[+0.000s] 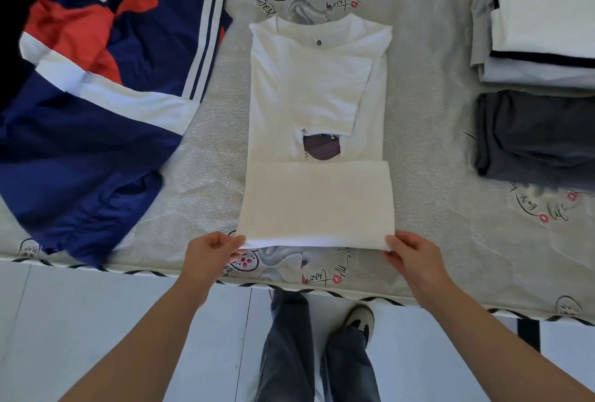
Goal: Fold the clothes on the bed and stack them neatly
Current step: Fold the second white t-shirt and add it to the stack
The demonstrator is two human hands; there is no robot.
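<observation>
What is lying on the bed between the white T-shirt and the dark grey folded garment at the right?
Nothing: in the head view only bare bed sheet lies between the white T-shirt and the dark grey folded garment.

White t-shirt [317,92] on patterned bed [434,144], near folded edge pinched by left hand [209,252] and right hand [413,255].

Both bare forearms are reaching up from the lower corners of the frame and converging toward the lower centre. The left hand [211,252] is sitting left of centre, its fingers curling inward with thumb and fingertips pinching together. The right hand [413,255] is sitting right of centre at the same height, its fingers curling and its thumb pressing in a matching grip.
</observation>
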